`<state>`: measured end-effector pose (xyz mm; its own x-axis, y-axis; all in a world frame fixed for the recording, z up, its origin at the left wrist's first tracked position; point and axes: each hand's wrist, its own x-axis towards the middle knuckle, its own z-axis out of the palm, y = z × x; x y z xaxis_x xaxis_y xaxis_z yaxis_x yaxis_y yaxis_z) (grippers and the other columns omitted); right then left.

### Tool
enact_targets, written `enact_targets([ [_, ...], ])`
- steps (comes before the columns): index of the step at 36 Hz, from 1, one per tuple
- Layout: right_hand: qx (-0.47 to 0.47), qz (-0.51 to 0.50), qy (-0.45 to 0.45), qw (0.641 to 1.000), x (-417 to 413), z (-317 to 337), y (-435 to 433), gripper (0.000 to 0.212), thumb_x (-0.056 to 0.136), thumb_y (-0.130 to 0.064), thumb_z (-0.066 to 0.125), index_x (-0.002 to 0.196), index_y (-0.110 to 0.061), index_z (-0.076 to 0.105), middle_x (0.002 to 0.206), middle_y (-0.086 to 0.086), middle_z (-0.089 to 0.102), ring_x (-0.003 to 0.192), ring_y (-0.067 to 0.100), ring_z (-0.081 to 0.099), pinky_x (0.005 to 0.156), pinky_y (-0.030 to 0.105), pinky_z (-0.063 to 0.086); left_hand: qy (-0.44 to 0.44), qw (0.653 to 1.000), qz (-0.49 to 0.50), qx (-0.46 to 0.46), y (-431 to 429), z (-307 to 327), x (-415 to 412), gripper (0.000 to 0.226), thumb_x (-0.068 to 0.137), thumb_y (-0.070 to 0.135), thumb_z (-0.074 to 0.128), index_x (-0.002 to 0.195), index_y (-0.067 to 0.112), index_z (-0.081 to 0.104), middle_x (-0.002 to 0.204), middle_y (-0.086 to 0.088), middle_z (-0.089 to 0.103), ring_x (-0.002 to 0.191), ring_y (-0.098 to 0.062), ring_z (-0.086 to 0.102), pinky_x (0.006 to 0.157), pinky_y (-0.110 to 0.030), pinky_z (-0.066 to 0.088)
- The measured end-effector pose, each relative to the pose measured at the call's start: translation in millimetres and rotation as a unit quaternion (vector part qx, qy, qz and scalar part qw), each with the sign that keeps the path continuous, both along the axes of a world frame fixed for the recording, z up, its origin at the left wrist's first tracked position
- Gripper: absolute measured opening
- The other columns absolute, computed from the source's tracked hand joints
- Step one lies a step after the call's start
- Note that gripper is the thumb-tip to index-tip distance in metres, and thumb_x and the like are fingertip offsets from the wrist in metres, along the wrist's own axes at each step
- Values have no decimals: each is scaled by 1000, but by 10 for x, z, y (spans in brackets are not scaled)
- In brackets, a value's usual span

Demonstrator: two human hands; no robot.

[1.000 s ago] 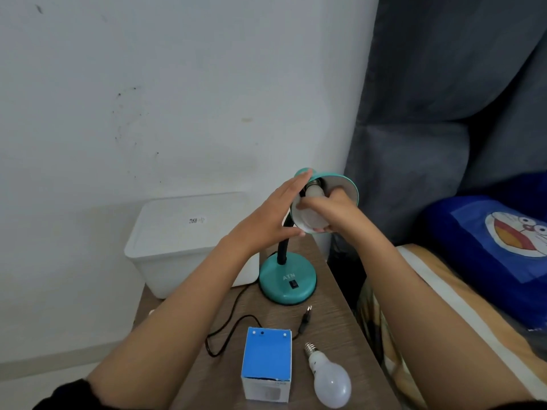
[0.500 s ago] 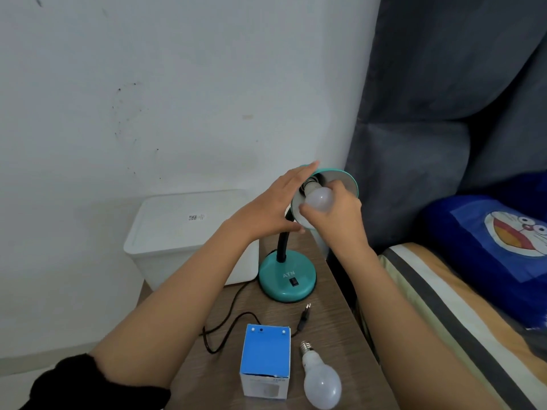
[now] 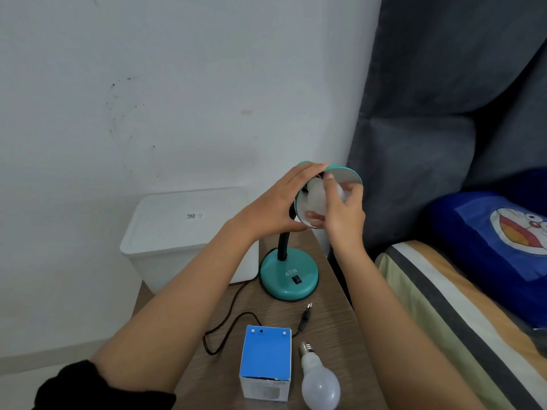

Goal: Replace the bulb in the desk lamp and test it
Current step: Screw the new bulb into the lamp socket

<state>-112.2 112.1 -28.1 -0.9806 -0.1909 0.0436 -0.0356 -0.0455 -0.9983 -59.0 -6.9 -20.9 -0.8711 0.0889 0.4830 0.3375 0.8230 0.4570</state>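
bulb (image 3: pixel 318 199) in the lamp shade (image 3: pixel 346 174) looks light, smooth, fragile; right hand (image 3: pixel 343 214) grips its round end, left hand (image 3: pixel 275 211) clasps the shade's outside.

A wood-grain bedside table (image 3: pixel 331 329) carried a teal desk lamp (image 3: pixel 289 278) with its black cord (image 3: pixel 228 321) and unplugged plug (image 3: pixel 306 313), a white lidded storage bin (image 3: pixel 183 232), a blue-topped bulb box (image 3: pixel 265 362), and a loose white bulb (image 3: pixel 319 383) lying just beside it.
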Motion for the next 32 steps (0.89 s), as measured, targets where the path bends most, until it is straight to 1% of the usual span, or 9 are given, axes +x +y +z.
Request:
enact_targets([
  [6, -73, 98, -36, 992, 10, -63, 1, 41, 83, -36, 66, 113, -18, 47, 116, 6, 56, 102, 20, 64, 76, 33, 60, -12, 1000, 4, 19, -51, -14, 36, 92, 71, 13, 80, 144, 20, 25, 144, 2, 32, 131, 2, 28, 111, -14, 28],
  [9, -77, 121, -18, 990, 20, -133, 14, 46, 77, -19, 71, 116, -19, 47, 116, 7, 56, 103, 23, 63, 81, 36, 59, -18, 1000, 4, 23, -75, -24, 49, 93, 70, 12, 81, 144, 25, 25, 147, 1, 32, 136, -5, 30, 113, -24, 31],
  [11, -75, 97, -5, 992, 29, -187, -6, 47, 72, -23, 72, 113, -20, 49, 113, 9, 58, 101, 25, 65, 79, 38, 59, -26, 999, 3, 28, -84, -24, 56, 95, 69, 12, 82, 144, 27, 25, 147, 2, 32, 137, -6, 31, 113, -29, 33],
  [15, 47, 9, 64, 997, 78, -195, -82, 57, 64, -66, 61, 101, -24, 54, 98, 3, 66, 86, 27, 70, 79, 45, 58, -37, 998, -2, 43, -109, -12, 84, 96, 69, 15, 82, 143, 35, 25, 146, 12, 32, 135, 2, 32, 111, -21, 34],
  [17, 67, -14, 96, 993, 113, -191, -97, 64, 69, -72, 50, 106, -21, 52, 98, 6, 66, 85, 29, 69, 76, 46, 57, -41, 998, -1, 51, -123, -1, 101, 95, 69, 17, 82, 142, 37, 25, 143, 19, 32, 131, 9, 31, 108, -13, 32],
  [22, 90, -37, 171, 981, 180, -215, -63, 51, 90, -52, 43, 126, -16, 45, 120, 12, 56, 106, 28, 59, 89, 45, 52, -42, 998, 5, 47, -116, -7, 103, 93, 70, 16, 81, 143, 30, 26, 141, 21, 30, 124, 23, 27, 100, 0, 27],
  [25, 92, -35, 193, 976, 202, -210, -39, 47, 94, -41, 44, 135, -18, 40, 134, 9, 41, 120, 24, 46, 98, 37, 45, -45, 998, 4, 54, -106, -16, 93, 93, 70, 15, 81, 144, 30, 26, 142, 18, 31, 128, 17, 28, 105, -7, 29],
  [29, 72, -6, 205, 976, 221, -219, -31, 38, 94, -43, 42, 131, -30, 44, 126, 5, 46, 113, 24, 51, 90, 47, 52, -44, 997, 0, 58, -97, -31, 103, 92, 71, 15, 80, 142, 35, 25, 144, 15, 33, 132, 6, 33, 109, -17, 34],
  [32, 65, 3, 199, 978, 201, -190, -14, 38, 89, -41, 54, 125, -30, 49, 125, 2, 52, 109, 23, 56, 90, 43, 52, -42, 997, 5, 62, -106, -35, 112, 94, 71, 14, 81, 141, 38, 24, 144, 19, 31, 133, 5, 32, 110, -21, 35],
])
